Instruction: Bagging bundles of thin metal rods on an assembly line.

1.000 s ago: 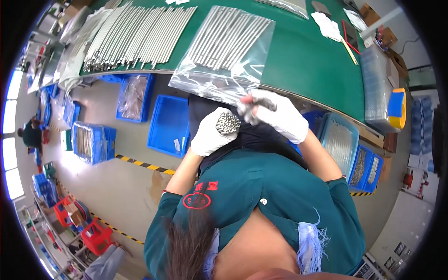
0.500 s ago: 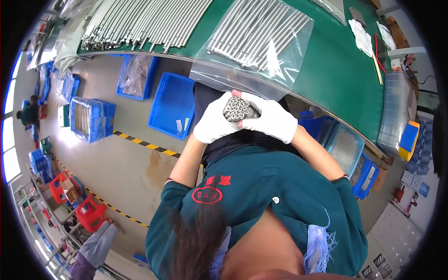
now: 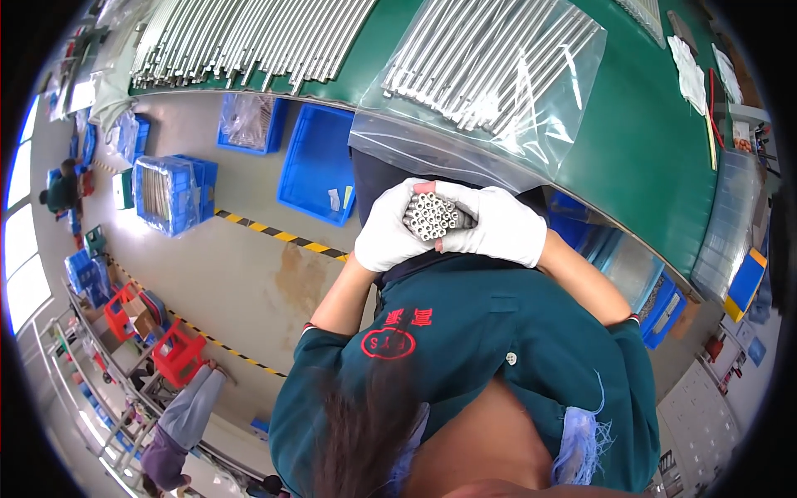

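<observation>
Both hands are holding a bundle of tubes close to the body, below the table edge. The left hand and right hand are wrapping it from each side, fingers curled tight. The tube ends are pointing up toward the camera.

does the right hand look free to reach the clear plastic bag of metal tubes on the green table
Probably not right away: the white-gloved right hand is cupped around the bundle of short metal tubes together with the left hand. Nothing lies between it and the clear plastic bag, just ahead on the green table.
</observation>
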`<state>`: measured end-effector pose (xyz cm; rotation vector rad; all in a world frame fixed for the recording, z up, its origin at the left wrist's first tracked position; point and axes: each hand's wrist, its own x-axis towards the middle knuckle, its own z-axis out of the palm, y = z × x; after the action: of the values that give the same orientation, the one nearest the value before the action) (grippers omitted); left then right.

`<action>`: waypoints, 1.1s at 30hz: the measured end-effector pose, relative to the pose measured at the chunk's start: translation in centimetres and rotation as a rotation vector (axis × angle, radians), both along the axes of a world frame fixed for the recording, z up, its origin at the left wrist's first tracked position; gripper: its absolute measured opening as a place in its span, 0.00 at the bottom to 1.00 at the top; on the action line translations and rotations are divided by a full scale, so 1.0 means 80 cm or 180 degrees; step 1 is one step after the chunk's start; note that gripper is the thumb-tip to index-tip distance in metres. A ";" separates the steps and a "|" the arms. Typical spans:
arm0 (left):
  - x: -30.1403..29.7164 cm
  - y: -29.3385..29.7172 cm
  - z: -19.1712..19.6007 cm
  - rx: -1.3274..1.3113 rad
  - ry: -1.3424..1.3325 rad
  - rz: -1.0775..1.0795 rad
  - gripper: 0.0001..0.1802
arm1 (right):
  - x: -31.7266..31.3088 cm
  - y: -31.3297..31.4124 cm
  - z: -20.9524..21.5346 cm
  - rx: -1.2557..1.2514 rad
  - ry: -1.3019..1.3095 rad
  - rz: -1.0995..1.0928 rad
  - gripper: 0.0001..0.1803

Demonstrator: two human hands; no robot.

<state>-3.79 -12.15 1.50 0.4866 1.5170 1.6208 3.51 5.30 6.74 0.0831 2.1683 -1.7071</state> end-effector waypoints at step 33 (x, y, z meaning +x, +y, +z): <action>0.054 0.008 -0.036 -0.0076 0.0949 0.1455 0.39 | 0.014 -0.012 -0.008 0.0537 -0.0161 -0.0054 0.39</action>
<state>0.57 -11.55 -1.36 0.3990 1.9763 1.9360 4.64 4.30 6.08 0.1878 2.2759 -1.5110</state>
